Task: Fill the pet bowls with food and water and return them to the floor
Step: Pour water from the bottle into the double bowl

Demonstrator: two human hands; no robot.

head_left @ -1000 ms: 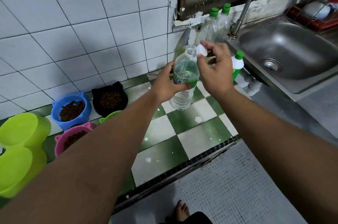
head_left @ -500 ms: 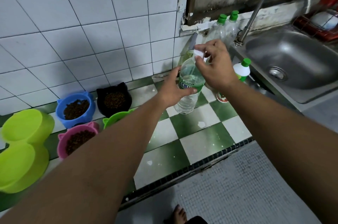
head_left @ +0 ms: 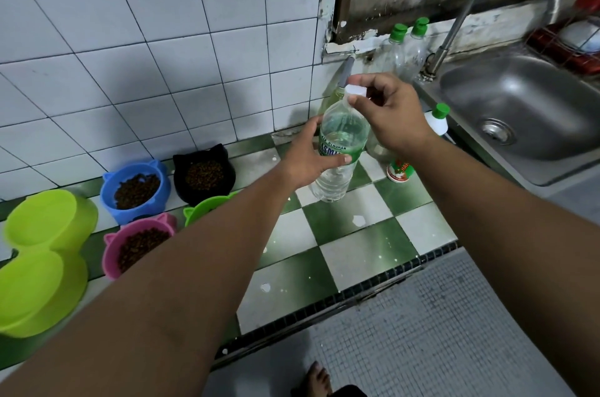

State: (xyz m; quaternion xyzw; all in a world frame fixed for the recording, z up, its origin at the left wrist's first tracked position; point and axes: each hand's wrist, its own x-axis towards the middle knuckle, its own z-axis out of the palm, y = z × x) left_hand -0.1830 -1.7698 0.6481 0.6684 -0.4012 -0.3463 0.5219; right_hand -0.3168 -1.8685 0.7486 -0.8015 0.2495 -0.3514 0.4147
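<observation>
Left hand (head_left: pixel 308 161) fingers wrap the clear plastic water bottle (head_left: pixel 336 174), upright over the green-checked tile worktop (head_left: pixel 357 250). Right hand (head_left: pixel 394 116) fingers pinch its white cap (head_left: pixel 356 91). Kibble-filled blue plastic bowl (head_left: pixel 134 189), black bowl (head_left: pixel 204 174) and pink bowl (head_left: pixel 138 244) sit left of it.

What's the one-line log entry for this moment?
left hand: grips water bottle | right hand: pinches white cap atop bottle | blue bowl, black bowl, pink bowl: hold kibble

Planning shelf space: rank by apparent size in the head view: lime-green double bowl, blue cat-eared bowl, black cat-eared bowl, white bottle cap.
Lime-green double bowl
Blue cat-eared bowl, black cat-eared bowl: look alike
White bottle cap
</observation>
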